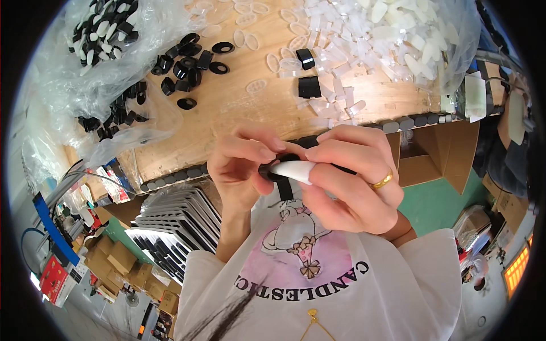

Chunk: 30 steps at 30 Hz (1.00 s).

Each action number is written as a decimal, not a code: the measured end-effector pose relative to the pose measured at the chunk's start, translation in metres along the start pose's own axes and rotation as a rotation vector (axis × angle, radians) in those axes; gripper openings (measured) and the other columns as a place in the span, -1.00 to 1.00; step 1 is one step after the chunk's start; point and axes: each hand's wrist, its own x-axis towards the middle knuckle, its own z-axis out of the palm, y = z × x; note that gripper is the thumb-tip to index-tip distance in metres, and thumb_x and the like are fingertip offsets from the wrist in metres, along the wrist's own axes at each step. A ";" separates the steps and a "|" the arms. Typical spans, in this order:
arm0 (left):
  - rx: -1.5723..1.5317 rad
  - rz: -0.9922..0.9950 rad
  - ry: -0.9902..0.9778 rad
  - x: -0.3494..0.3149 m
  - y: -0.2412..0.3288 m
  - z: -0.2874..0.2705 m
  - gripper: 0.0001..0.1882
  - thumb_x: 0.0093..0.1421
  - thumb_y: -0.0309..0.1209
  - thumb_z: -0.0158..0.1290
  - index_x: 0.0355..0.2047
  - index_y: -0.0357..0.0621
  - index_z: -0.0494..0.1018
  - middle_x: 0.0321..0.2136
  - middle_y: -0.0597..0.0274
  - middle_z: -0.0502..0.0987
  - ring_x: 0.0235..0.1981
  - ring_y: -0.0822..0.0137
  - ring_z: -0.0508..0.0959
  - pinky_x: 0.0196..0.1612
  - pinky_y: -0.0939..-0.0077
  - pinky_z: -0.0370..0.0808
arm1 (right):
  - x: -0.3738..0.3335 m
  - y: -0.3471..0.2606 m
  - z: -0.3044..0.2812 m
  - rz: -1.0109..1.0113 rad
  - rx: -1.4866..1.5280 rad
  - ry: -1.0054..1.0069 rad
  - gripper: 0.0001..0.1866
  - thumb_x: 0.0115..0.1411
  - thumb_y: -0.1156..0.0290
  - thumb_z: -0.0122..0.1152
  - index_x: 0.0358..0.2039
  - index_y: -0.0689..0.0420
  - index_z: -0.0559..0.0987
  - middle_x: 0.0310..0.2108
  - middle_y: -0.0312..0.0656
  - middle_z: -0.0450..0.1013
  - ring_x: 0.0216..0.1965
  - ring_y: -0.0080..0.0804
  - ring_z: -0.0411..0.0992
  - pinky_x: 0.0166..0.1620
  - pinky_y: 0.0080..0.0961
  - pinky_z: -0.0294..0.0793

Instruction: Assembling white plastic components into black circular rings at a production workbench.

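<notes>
In front of my chest, just off the table's near edge, both hands meet. Between the fingertips and thumb of my left hand (234, 166) is a black oval ring (265, 172). My right hand (355, 179), with a gold ring on one finger, pinches a smooth white oval piece (294, 170). The tip of the white piece touches the black ring's opening; how far it goes in is hidden by the fingers. Other loose black oval rings (186, 103) lie on the wooden table (239, 108) beyond my left hand.
Clear bags hold black-and-white pieces (105, 29) at the far left and white oval pieces (420, 37) at the far right. Clear plastic parts (333, 59) and black bands (309, 87) lie between. Below the edge are stacked trays (176, 227) and a cardboard box (424, 165).
</notes>
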 end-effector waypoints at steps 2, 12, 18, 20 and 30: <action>0.009 0.002 0.009 -0.001 0.001 0.003 -0.58 0.08 -0.21 0.29 -0.26 -0.28 0.41 -0.26 0.04 0.48 -0.21 -0.13 0.64 -0.12 0.02 0.64 | 0.001 -0.002 0.000 0.028 -0.002 -0.017 -0.65 -0.37 0.70 0.33 -0.43 0.25 0.56 -0.31 -0.09 0.52 -0.40 -0.13 0.47 -0.41 -0.42 0.49; 0.221 0.106 0.044 -0.003 -0.005 -0.006 -0.58 0.05 -0.12 0.30 -0.31 -0.23 0.51 -0.31 0.09 0.54 -0.30 0.27 0.56 -0.26 0.49 0.53 | 0.002 -0.004 0.004 0.005 -0.038 0.004 -0.67 -0.38 0.72 0.30 -0.46 0.24 0.55 -0.37 -0.14 0.49 -0.46 -0.17 0.43 -0.49 -0.46 0.44; 0.212 0.092 0.082 -0.005 -0.007 -0.004 -0.55 0.04 -0.12 0.31 -0.27 -0.26 0.52 -0.29 0.09 0.54 -0.28 0.29 0.57 -0.25 0.47 0.53 | 0.002 -0.003 0.005 -0.028 -0.081 -0.007 -0.69 -0.34 0.71 0.29 -0.46 0.26 0.55 -0.36 -0.11 0.49 -0.46 -0.17 0.43 -0.46 -0.43 0.46; 0.225 0.054 0.114 -0.008 -0.005 -0.002 -0.55 0.04 -0.14 0.32 -0.26 -0.27 0.52 -0.29 0.09 0.54 -0.28 0.31 0.56 -0.24 0.49 0.52 | 0.006 -0.002 0.006 0.023 0.020 -0.057 -0.69 -0.30 0.71 0.33 -0.42 0.27 0.55 -0.34 -0.07 0.49 -0.42 -0.12 0.44 -0.41 -0.36 0.49; 0.409 -0.011 0.286 -0.005 0.000 0.016 -0.81 0.04 -0.68 0.25 -0.31 -0.34 0.54 -0.27 0.12 0.51 -0.29 0.36 0.53 -0.22 0.56 0.49 | -0.008 0.010 0.006 1.012 0.940 0.026 -0.69 0.05 0.73 0.28 -0.20 0.27 0.43 -0.20 -0.02 0.51 -0.14 -0.33 0.52 0.00 -0.41 0.49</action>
